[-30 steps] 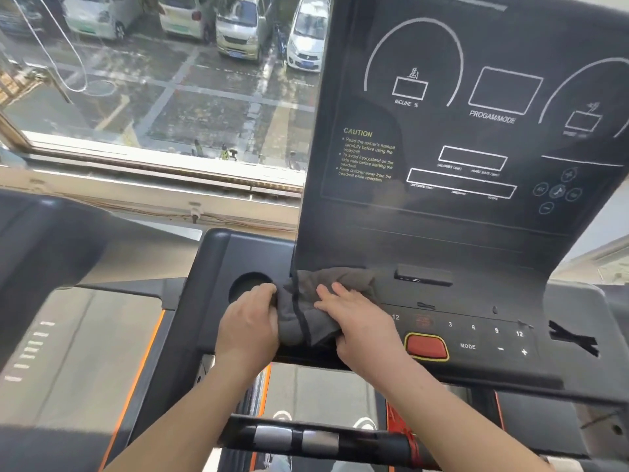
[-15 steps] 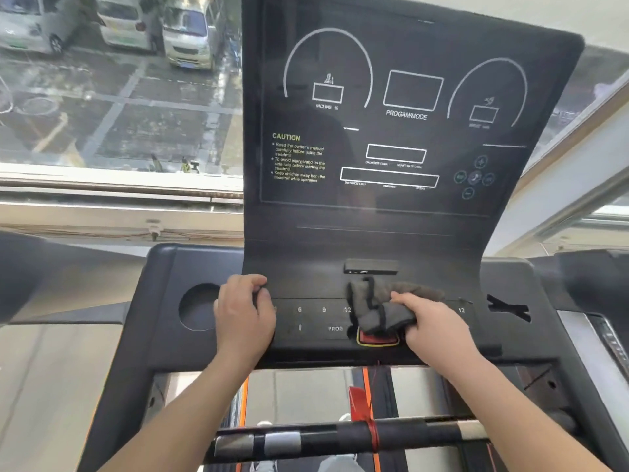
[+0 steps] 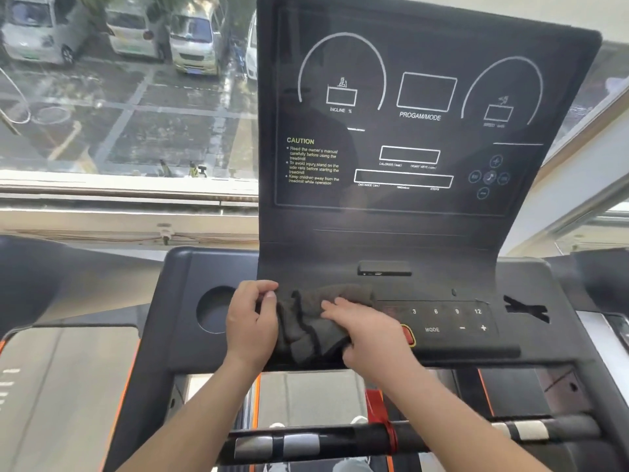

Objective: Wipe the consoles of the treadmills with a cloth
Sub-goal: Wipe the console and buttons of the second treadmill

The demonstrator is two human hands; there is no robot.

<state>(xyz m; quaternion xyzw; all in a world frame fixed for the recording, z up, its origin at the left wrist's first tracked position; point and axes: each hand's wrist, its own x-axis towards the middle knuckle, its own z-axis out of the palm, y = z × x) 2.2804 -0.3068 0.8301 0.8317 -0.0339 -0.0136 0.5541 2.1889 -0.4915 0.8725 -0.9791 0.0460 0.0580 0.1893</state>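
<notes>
A black treadmill console (image 3: 425, 233) fills the view, with an upright display panel and a lower button strip reading 3, 6, 9, 12, MODE. A crumpled dark grey cloth (image 3: 313, 321) lies on the left half of the button strip. My right hand (image 3: 367, 332) presses down on the cloth and grips its right side, covering most of the red stop button (image 3: 408, 335). My left hand (image 3: 252, 321) rests on the console just left of the cloth, fingers curled and thumb touching the cloth's edge.
A round cup holder (image 3: 214, 310) sits left of my left hand. A black handlebar (image 3: 374, 441) with silver sensor pads and a red clip crosses below my arms. Other treadmills flank both sides. A window (image 3: 119, 97) behind shows parked cars.
My right hand has dragged the cloth leftwards along the button strip, from over the red button back to beside my left hand. The left hand has stayed planted on the console.
</notes>
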